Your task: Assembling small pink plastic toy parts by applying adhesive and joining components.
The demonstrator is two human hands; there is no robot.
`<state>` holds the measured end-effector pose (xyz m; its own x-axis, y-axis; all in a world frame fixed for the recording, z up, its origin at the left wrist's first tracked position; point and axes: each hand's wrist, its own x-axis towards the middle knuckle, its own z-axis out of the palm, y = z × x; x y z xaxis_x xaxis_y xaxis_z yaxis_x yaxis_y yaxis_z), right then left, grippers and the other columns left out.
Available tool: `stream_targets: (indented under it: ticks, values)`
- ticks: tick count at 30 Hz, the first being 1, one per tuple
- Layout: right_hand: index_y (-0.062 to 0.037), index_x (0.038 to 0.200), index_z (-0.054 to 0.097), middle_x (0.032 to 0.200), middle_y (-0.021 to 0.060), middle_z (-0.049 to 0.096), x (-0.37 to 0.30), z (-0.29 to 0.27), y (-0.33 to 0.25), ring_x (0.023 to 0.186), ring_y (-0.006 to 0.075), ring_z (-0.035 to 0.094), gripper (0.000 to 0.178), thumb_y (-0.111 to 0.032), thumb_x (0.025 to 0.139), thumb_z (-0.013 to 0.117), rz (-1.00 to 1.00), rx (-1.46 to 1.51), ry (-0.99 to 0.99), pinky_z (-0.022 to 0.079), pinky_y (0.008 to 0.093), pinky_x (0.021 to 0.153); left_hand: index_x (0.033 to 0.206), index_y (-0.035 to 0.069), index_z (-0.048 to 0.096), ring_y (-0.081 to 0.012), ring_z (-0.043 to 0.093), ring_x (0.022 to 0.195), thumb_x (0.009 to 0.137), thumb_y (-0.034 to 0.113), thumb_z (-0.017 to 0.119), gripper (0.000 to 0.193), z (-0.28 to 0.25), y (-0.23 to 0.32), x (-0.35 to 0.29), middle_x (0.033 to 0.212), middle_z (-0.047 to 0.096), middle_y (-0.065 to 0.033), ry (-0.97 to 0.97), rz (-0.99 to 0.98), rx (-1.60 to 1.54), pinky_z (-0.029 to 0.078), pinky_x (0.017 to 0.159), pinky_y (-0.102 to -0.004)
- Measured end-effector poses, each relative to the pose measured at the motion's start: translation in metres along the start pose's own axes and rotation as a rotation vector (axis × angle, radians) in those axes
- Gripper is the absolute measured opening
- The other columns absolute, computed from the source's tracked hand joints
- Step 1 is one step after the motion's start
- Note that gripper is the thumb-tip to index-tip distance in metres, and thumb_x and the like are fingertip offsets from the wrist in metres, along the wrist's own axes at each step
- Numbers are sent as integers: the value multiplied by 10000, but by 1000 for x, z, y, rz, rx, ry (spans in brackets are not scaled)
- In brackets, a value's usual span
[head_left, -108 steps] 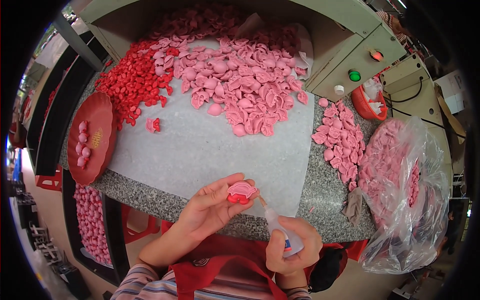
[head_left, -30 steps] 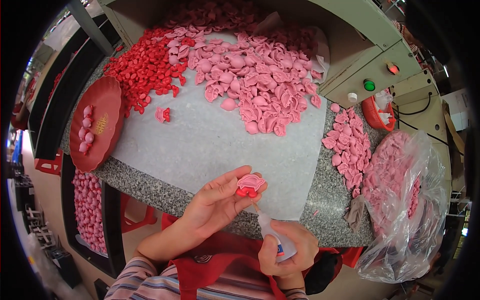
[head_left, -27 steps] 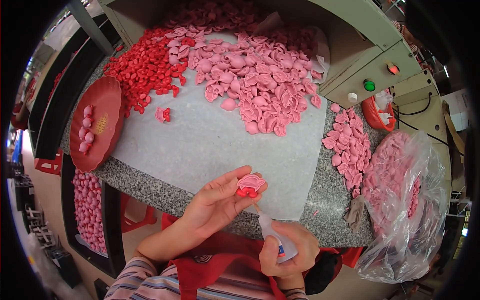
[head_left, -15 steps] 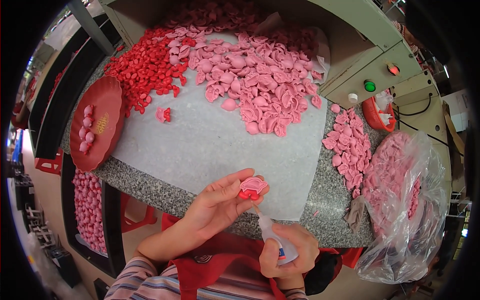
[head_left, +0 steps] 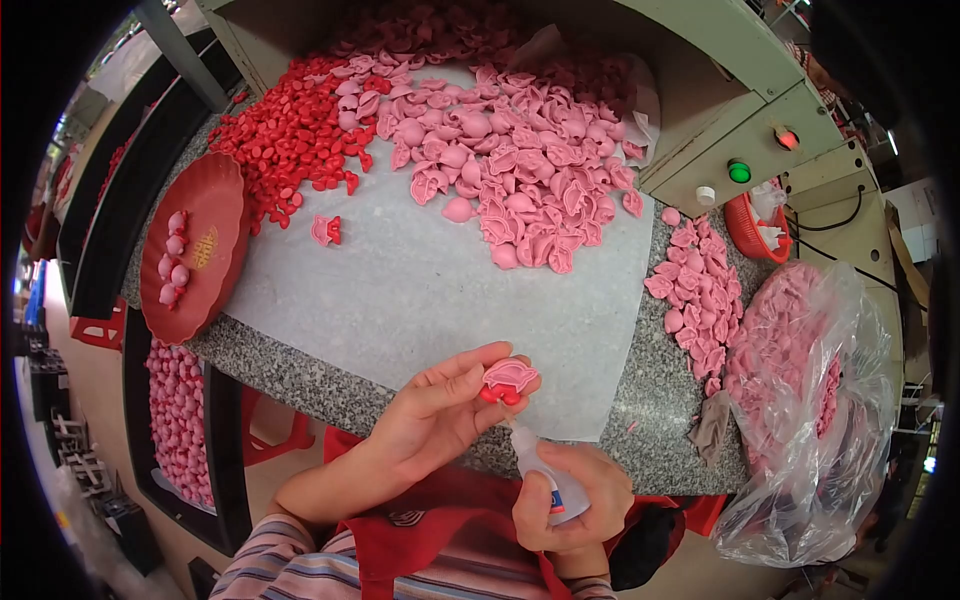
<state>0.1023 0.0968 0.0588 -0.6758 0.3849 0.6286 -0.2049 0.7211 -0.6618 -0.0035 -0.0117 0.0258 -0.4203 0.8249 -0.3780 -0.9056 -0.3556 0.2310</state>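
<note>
One wide fisheye view looks down from the person's head, close above the left hand (head_left: 428,410) and right hand (head_left: 580,500), facing across the counter (head_left: 650,405).

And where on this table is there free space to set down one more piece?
Widest: the middle of the white sheet, between the large pink pile and the left hand. Narrower, nearly bare: the granite strip between the sheet's right edge and the grey cloth. Crowded: the back, under that pile and the red pieces.
</note>
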Motion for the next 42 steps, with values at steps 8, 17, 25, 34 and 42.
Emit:
stream_targets:
  ticks: [8,17,25,34,42]
  values:
    - [51,883,575,671,105,599,-2,-18,3,486,183,560,244,-13,647,585,125,-48,137,476,258,473,1173,7,429,-302,474,1087,833,113,523,368,4,-3,4,1155,480,-169,35,-1,27,408,928,-371]
    - [-14,854,529,717,43,529,-6,-62,133,654,145,524,192,-26,686,622,758,-89,336,444,259,565,1218,-3,360,-303,482,1070,853,134,499,414,2,-10,5,1113,492,-170,135,-56,125,416,920,-372]
    - [-23,766,613,634,54,549,10,-77,139,542,136,521,150,-148,700,661,702,-497,169,392,274,485,1220,-29,349,-293,492,1058,874,150,472,409,7,-11,2,1108,496,-175,146,-52,118,419,914,-374]
    - [26,818,619,610,45,581,-12,-59,110,441,95,501,177,-113,712,645,938,-410,-146,370,217,402,1215,-1,353,-295,496,1044,850,126,498,412,2,-6,4,1111,481,-167,135,-141,-12,429,907,-373]
    - [-8,876,629,879,90,590,-8,-58,103,744,165,576,223,17,655,645,464,-210,-216,449,246,641,1203,-1,366,-295,497,1043,856,136,492,394,-1,-9,6,1104,482,-174,117,-175,-51,440,896,-368]
